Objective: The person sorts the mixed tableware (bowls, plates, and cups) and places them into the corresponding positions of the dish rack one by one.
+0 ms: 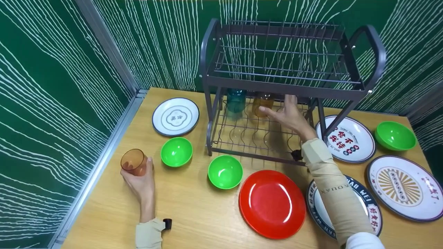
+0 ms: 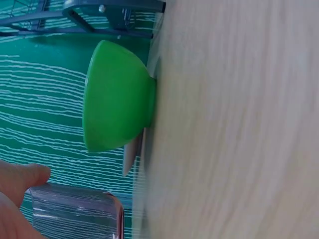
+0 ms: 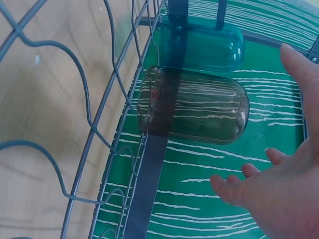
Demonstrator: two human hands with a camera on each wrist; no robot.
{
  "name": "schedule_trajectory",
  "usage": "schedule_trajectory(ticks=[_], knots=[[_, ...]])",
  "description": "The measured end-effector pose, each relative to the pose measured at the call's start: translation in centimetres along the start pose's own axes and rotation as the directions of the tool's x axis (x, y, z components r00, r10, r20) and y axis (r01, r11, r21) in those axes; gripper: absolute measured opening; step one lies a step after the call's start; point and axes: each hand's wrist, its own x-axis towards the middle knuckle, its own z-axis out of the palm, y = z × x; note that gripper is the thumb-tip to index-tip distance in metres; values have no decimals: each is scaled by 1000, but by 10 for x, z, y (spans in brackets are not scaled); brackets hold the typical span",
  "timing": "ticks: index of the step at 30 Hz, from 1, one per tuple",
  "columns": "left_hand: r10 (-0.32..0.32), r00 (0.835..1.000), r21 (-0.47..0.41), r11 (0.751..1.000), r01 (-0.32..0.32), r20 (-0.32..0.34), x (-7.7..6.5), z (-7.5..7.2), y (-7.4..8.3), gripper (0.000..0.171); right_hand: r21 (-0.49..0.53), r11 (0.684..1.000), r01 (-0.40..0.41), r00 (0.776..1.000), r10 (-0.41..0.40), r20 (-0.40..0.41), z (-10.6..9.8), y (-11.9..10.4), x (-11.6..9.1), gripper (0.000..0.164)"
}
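Note:
In the head view my left hand (image 1: 142, 183) grips an orange see-through cup (image 1: 134, 162) at the table's left side, its mouth facing up. The left wrist view shows the thumb of that hand (image 2: 20, 194) against the clear wall of the cup (image 2: 75, 211). My right hand (image 1: 289, 116) reaches into the lower tier of a dark dish rack (image 1: 256, 155). Its fingers spread beside an amber glass (image 3: 199, 107) that stands upside down on the wires, and the right wrist view shows a gap between hand and glass. A blue glass (image 3: 209, 47) stands inverted beside the amber one.
Two green bowls (image 1: 176, 152) and a red plate (image 1: 273, 204) lie before the rack. A white plate (image 1: 175, 116) is at its left. Patterned plates (image 1: 405, 188) and another green bowl (image 1: 395, 135) are on the right. The rack's upper tier (image 1: 283, 83) overhangs my right hand.

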Motion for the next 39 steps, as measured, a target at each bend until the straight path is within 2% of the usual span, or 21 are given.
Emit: schedule_trajectory(ticks=[4,10,17,21,25,29,33,39], knots=[[34,999,-14,999,-34,-17,-8,-2,4,84,-9,998,62,998,-62,-12,-1,-1,-3,111],[63,998,-62,996,-63,9,-22,-3,12,82,-25,988,150,988,-151,-31,-2,-2,-6,113],[77,995,-143,987,-66,68,-40,0,25,77,-32,993,114,993,-114,5,-3,-6,-15,110],[109,988,-166,982,-91,106,-51,3,35,76,-23,994,108,994,-107,35,-5,-6,-23,99],[172,977,-175,973,-149,125,-63,7,43,75,-40,995,92,995,-90,49,-6,-8,-32,90],[233,961,-189,961,-204,151,-74,13,48,75,-49,996,78,995,-75,66,-5,-13,-39,89],[254,947,-202,956,-214,197,-85,20,54,79,-51,994,92,993,-88,83,-4,-16,-46,86],[264,919,-214,955,-206,292,-102,28,65,81,-63,983,172,982,-167,86,-1,-15,-58,81]])
